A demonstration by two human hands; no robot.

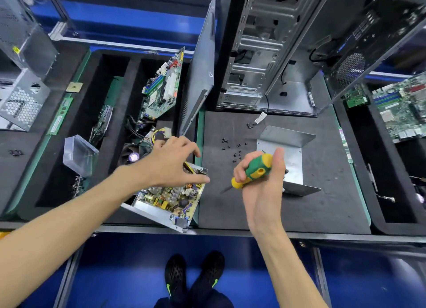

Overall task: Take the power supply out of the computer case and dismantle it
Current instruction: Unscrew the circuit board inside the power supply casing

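Note:
The opened power supply (pixel 166 199) lies tilted in the black bin left of the mat, its circuit board and yellow wires exposed. My left hand (pixel 171 161) hovers just above it with fingers spread, holding nothing. The supply's bent metal cover (pixel 285 141) rests on the dark mat (pixel 230 206) to the right. My right hand (pixel 260 183) grips a green and yellow screwdriver (pixel 254 170), its tip pointing left and down over the mat. Several black screws (pixel 234 149) lie loose on the mat. The stripped computer case (pixel 272 54) stands upright at the back.
A motherboard (pixel 162 86) leans in the left bin beside a grey side panel (pixel 200 72). A clear plastic box (pixel 78 155) sits further left. Another motherboard (pixel 401 107) lies in the right bin. Metal cages (pixel 20 95) stand at far left.

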